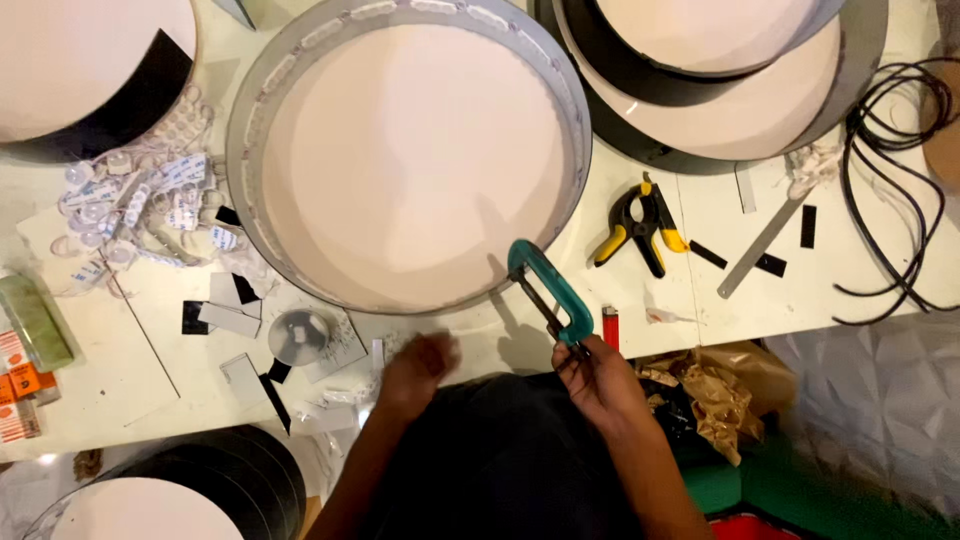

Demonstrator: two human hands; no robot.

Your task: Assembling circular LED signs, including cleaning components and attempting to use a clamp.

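Teal C-clamp (548, 290) at near rim of large round white-faced lightbox (400, 150), long axis diagonal, frame toward upper left, screw end toward lower right. Right hand (598, 380) fingers pinched on screw handle, clamp extending up-left from grip. Left hand (418, 368) blurred on white table (130, 380), holds nothing visible; finger spread unclear.

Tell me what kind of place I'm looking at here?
Probably a small workshop bench for assembling round light panels. The right hand holds a teal C-clamp at the rim of a large round panel, with a spring clamp and loose black cable on the table.
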